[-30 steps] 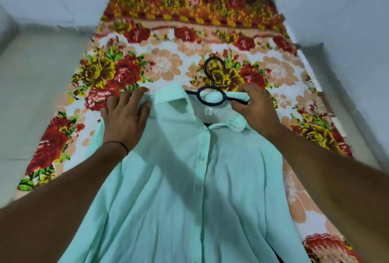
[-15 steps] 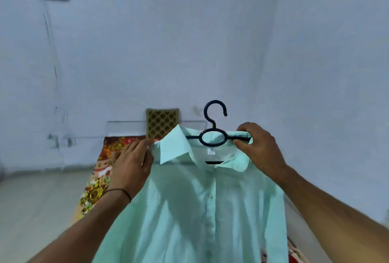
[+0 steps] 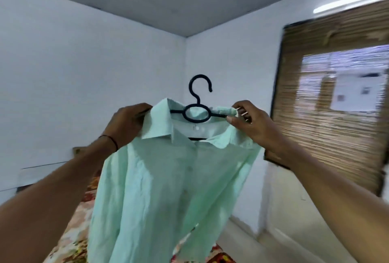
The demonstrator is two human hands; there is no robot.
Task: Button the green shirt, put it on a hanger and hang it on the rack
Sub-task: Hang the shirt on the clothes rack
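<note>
Hanging below the fingers (image 3: 242,105), the shirt (image 3: 168,189) sits on the hanger (image 3: 196,113), hook up between them. Fingers of the left hand (image 3: 126,123) clamp one shoulder; those of the right hand (image 3: 252,124) pinch the other and the hanger's arm.

One green shirt (image 3: 168,178), one black hanger (image 3: 198,100), two hands, left hand (image 3: 126,121), right hand (image 3: 250,123), one bamboo blind (image 3: 315,115)

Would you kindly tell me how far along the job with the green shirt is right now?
Done: the front of the green shirt looks buttoned, and the black hanger sits inside its collar. In hand: the left hand and right hand each grip a shoulder, holding the shirt in the air above the floral bedsheet. Left: hooking the hanger on the rack; no rack is in view.
</note>
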